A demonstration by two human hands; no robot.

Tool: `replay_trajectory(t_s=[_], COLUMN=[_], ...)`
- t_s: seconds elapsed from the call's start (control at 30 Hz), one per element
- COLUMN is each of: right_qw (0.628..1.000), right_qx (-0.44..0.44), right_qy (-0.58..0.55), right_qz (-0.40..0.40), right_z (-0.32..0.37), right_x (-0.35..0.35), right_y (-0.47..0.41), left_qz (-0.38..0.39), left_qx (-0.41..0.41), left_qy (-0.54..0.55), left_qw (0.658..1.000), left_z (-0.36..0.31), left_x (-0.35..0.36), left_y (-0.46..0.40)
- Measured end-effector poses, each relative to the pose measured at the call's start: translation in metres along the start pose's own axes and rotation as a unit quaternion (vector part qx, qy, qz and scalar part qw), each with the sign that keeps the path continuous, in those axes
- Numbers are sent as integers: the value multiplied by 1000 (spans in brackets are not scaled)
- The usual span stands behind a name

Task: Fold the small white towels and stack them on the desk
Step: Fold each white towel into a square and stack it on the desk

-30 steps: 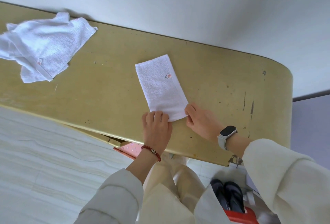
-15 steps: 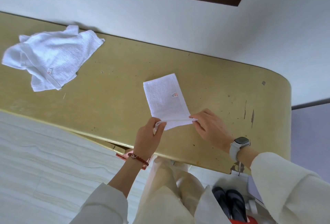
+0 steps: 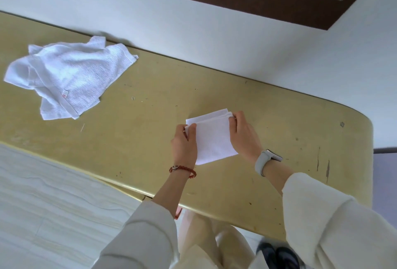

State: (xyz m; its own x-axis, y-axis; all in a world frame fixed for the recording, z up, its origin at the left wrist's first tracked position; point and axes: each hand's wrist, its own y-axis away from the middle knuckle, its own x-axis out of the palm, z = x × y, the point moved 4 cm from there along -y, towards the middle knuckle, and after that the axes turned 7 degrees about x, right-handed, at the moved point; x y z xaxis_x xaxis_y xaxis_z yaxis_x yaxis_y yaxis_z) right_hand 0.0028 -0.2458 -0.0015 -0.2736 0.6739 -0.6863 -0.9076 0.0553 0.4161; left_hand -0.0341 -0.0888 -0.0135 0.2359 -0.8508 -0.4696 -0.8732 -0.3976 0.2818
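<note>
- Hands at mid-desk, one on each side of folded towel [image 3: 211, 137].
- Left hand [image 3: 184, 145]: fingers curled round the towel's left far corner, thumb on top, pinching the layers. Red bead bracelet [image 3: 183, 170] on that wrist.
- Right hand [image 3: 243, 135]: fingers curled over the right far corner, gripping the stacked edges; narrow grip. Grey watch [image 3: 265, 160] on that wrist.
- Folded towel: compact rectangle, several layers visible at far edge, lying on yellow desk [image 3: 290, 118] toward its near edge.
- Second towel [image 3: 66, 75]: crumpled, unfolded, on desk far left by the wall, well apart from both hands.
</note>
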Motion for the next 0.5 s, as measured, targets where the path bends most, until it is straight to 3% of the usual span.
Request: replay_trajectory(t_s=[0.5], right_qw=[990], right_qx=[80], right_qy=[107], right_qz=[-42], right_z=[2], right_x=[20], right_y=[-36], left_qz=[16], left_qx=[-79], left_qy=[-119], left_qw=[990], left_z=[6], left_x=[12], left_y=[-34])
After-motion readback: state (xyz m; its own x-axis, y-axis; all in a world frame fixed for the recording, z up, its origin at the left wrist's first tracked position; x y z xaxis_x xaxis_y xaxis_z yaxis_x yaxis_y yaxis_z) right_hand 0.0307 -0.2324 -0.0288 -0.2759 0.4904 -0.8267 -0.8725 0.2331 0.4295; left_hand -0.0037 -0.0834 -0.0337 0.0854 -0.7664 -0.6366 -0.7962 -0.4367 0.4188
